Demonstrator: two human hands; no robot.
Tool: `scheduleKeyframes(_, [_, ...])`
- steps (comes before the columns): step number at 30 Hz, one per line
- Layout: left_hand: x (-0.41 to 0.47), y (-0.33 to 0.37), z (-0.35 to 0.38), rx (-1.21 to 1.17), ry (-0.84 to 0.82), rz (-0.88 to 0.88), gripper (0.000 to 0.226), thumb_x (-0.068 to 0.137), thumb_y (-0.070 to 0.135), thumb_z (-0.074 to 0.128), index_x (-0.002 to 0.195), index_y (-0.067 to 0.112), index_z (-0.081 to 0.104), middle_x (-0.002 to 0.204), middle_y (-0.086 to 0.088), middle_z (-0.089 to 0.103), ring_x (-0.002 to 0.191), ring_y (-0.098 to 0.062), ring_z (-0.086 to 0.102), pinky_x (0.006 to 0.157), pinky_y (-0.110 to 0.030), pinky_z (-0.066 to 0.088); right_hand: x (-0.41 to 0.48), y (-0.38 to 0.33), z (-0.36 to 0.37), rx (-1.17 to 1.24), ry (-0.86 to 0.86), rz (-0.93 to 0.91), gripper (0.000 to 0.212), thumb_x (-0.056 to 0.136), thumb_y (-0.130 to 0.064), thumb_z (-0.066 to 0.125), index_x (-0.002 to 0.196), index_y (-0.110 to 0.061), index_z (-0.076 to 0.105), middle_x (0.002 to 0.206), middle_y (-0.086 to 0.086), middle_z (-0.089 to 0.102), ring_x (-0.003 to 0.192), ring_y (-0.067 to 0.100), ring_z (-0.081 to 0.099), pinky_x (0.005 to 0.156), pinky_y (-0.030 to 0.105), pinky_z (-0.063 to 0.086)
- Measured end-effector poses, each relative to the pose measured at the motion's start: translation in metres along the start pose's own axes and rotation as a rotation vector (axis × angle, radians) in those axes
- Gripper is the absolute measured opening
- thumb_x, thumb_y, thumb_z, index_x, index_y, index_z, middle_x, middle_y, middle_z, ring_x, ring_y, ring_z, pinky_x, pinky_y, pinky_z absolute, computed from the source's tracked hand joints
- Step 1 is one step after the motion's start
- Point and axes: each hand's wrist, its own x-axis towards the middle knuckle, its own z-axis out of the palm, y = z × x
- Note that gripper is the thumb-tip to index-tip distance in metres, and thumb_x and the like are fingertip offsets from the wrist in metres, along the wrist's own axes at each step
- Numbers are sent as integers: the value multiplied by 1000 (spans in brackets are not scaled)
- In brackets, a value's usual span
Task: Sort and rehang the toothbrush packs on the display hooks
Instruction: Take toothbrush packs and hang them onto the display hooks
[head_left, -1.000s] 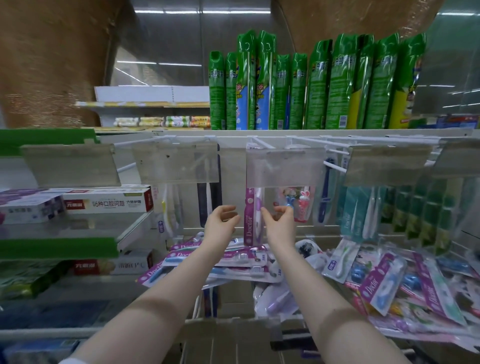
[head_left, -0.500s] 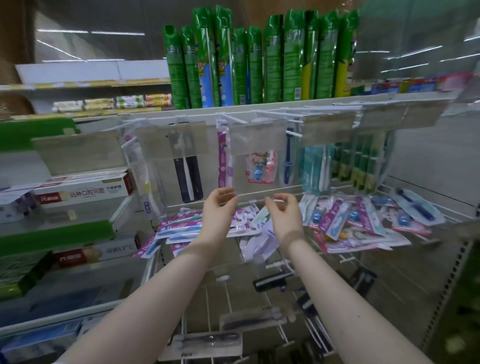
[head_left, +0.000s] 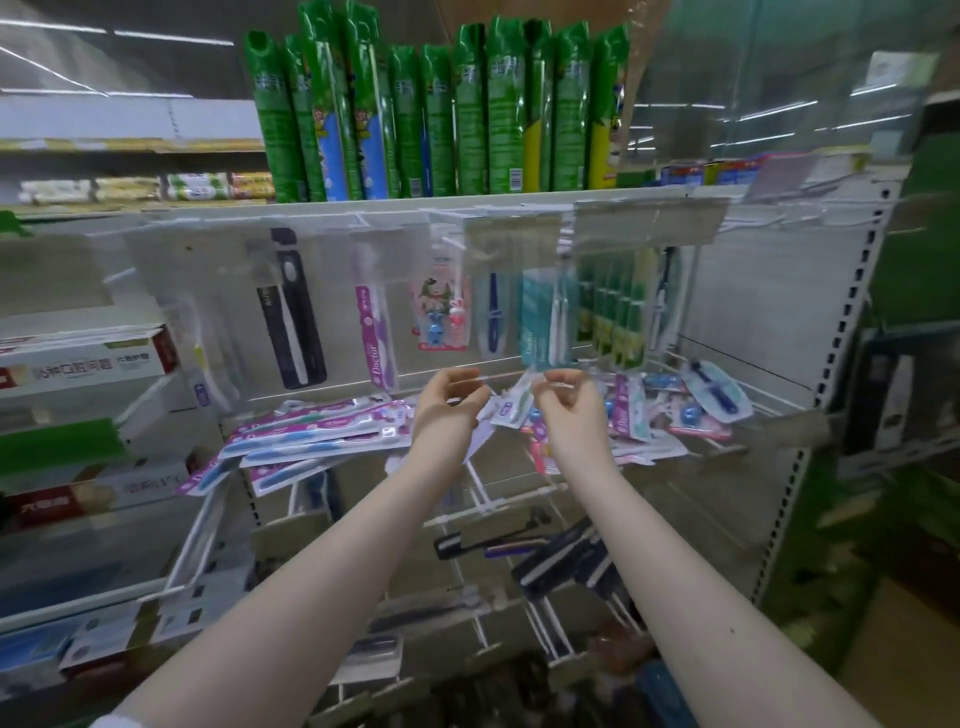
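Hands are hovering in the middle of the frame. Our left hand (head_left: 447, 402) and right hand (head_left: 571, 402) are curling their fingers beside a small toothbrush pack (head_left: 511, 408). We cannot tell if they are pinching it. Just behind, loose packs (head_left: 317, 434) are lying in heaps on the wire shelf (head_left: 763, 402), so lots of sorting is waiting. Farther up, a few hanging packs (head_left: 375, 332) are already sitting on the display hooks (head_left: 451, 243).
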Motion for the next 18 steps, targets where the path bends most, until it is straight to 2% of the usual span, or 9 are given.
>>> scheduleKeyframes(1, [-1, 0, 12, 2, 6, -1, 14, 91, 8, 59, 103, 16, 58, 97, 2, 63, 92, -17, 60, 82, -31, 51, 2, 0, -12, -5, 3, 6, 13, 94, -21, 54, 105, -15, 50, 90, -5, 58, 83, 11, 57, 70, 23, 43])
scheduleKeyframes(3, [-5, 0, 39, 26, 16, 17, 16, 90, 8, 59, 105, 12, 58, 99, -2, 63, 89, -14, 59, 75, -23, 50, 7, 2, -39, -16, 8, 19, 17, 94, -21, 53, 109, -13, 50, 97, 1, 60, 89, 16, 59, 67, 22, 46])
scheduleKeyframes(5, [-13, 0, 65, 68, 17, 34, 20, 89, 6, 59, 109, 9, 59, 100, -4, 63, 86, -11, 59, 71, -16, 47, 14, 5, -66, -30, 7, 26, 22, 94, -23, 54, 114, -13, 49, 100, 1, 60, 92, 18, 59, 77, 28, 48])
scheduleKeyframes(9, [-25, -5, 109, 127, 45, 54, 19, 89, 6, 59, 105, 15, 56, 101, -2, 61, 97, -16, 59, 80, -24, 45, 27, 17, -116, -41, -12, 31, 20, 94, -24, 55, 111, -17, 48, 95, -6, 57, 89, 14, 57, 76, 23, 43])
scheduleKeyframes(14, [-35, -13, 129, 227, 61, 86, 21, 88, 11, 63, 105, 19, 55, 103, 5, 59, 86, -1, 56, 71, -14, 43, 37, 30, -142, -39, -36, 97, 28, 95, -24, 53, 121, -14, 47, 111, 1, 56, 99, 17, 56, 82, 27, 43])
scheduleKeyframes(18, [-17, -17, 137, 345, 29, 83, 23, 87, 17, 65, 108, 22, 55, 113, 3, 58, 100, -8, 55, 72, -14, 44, 55, 38, -147, -61, -37, 119, 16, 95, -17, 52, 111, -17, 47, 108, 1, 54, 91, 12, 54, 75, 20, 42])
